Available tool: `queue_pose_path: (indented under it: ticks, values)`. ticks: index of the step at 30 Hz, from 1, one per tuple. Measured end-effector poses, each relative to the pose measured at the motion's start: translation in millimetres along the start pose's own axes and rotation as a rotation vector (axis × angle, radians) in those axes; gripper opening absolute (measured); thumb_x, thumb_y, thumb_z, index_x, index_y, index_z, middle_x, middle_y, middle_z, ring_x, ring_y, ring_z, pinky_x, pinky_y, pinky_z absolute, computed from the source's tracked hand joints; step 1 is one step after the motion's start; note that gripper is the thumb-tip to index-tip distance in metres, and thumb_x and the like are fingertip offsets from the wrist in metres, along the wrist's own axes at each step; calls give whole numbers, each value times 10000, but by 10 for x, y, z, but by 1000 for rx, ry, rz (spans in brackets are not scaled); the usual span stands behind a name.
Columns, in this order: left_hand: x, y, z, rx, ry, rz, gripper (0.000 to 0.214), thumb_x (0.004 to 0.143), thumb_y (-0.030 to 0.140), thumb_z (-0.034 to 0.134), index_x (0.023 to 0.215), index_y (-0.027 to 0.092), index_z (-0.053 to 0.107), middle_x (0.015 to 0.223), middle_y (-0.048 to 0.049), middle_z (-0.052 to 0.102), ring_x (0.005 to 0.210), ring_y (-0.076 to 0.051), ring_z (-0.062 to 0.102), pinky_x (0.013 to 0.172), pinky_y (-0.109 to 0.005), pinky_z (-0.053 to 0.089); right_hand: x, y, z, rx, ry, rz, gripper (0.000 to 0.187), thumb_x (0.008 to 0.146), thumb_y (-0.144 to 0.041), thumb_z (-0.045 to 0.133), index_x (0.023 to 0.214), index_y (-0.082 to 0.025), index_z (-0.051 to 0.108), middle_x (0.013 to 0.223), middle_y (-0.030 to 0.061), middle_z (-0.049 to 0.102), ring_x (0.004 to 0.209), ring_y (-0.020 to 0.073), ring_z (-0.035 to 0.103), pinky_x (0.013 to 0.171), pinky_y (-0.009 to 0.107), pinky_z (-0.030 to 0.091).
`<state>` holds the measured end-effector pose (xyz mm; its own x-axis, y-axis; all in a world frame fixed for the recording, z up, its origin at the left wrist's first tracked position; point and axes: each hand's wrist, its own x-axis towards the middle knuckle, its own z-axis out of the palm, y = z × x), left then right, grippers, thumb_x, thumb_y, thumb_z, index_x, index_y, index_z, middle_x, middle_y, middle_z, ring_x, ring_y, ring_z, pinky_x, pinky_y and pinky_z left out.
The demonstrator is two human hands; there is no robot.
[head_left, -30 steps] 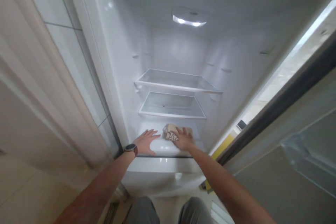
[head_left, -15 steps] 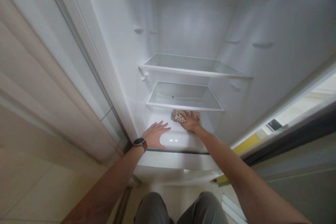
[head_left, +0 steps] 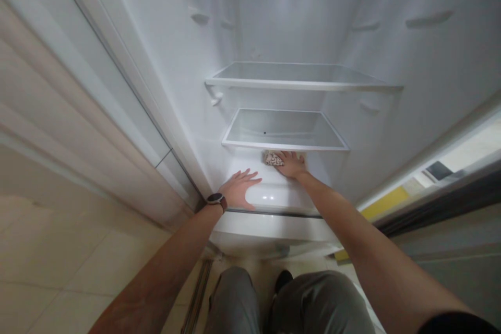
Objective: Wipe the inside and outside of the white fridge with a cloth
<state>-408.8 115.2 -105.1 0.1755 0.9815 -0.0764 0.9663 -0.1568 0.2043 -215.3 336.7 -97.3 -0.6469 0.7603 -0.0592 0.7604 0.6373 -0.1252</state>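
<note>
A folded, patterned cloth (head_left: pixel 273 158) lies on the white bottom of the refrigerator (head_left: pixel 254 177), under the lower glass shelf. My right hand (head_left: pixel 293 165) presses on the cloth, its fingers over the top; part of the cloth shows to the left of the hand. My left hand (head_left: pixel 238 189), with a watch (head_left: pixel 215 198) on the wrist, rests with fingers spread near the front left edge of the refrigerator bottom. Nothing is in the left hand.
Above the hands are a lower glass shelf (head_left: pixel 287 129) and an upper glass shelf (head_left: pixel 301 74). Shelf supports (head_left: pixel 199 16) stick out from the side walls. The front sill (head_left: pixel 274 225) runs below my forearms, and my knees (head_left: pixel 237 297) are close to it.
The camera view has tilted downward, so the lamp at the top has left the picture. Both hands keep nearly the same places inside the refrigerator, the right still on the cloth.
</note>
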Motion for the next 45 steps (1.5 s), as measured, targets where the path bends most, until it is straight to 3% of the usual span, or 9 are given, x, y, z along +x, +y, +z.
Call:
queue_pose_path:
  ticks: [6,21,45]
  values:
    - [2,-9,13,20,8,0,1157,692,786,756,1660,314,332,1754,-50,212,1630,-367,118,1317,-568,110,9,7,33,13,-2,17,712,934,-726,367,1608,-502,314,1738,-62,254,1577,410,225,1199,786,232]
    - [-8,39,-42,25,-7,-13,1121,720,755,740,1660,298,336,1758,-46,194,1631,-357,123,1320,-561,115,-32,-11,-8,-20,-10,12,750,938,-751,343,1635,-491,252,1757,-43,203,1591,411,194,1200,771,254]
    - [-13,36,-46,14,3,-5,1130,715,770,747,1654,283,350,1751,-69,217,1627,-371,133,1314,-574,122,-53,-21,7,15,55,10,720,919,-745,375,1597,-506,335,1731,-78,275,1578,393,236,1197,774,261]
